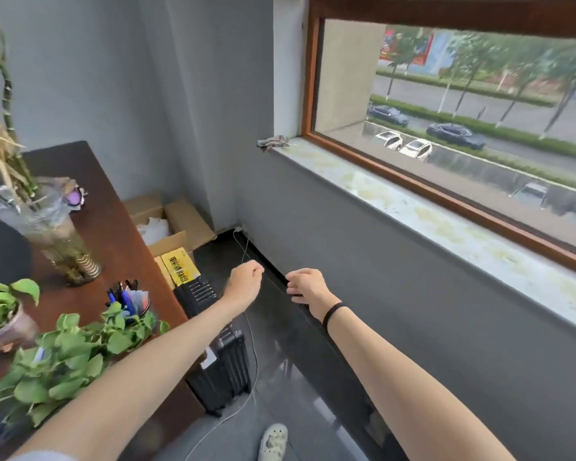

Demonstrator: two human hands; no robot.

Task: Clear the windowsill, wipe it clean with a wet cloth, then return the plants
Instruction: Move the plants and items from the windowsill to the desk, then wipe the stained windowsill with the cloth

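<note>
**Sill bare, cloth parked at far end**

Left hand (245, 281) and right hand (305, 285) are both loosely curled and empty, between desk (113, 234) and wall. The windowsill (413, 212) looks blotchy, so wiping probably isn't finished. Take the cloth (274, 141) from the sill's far left corner and wipe in long overlapping passes, tight along the frame. Count: 1 cloth, 3 plants, all on the desk: bamboo vase (59, 237), small pot (0, 311), trailing pothos (64, 361).
</note>
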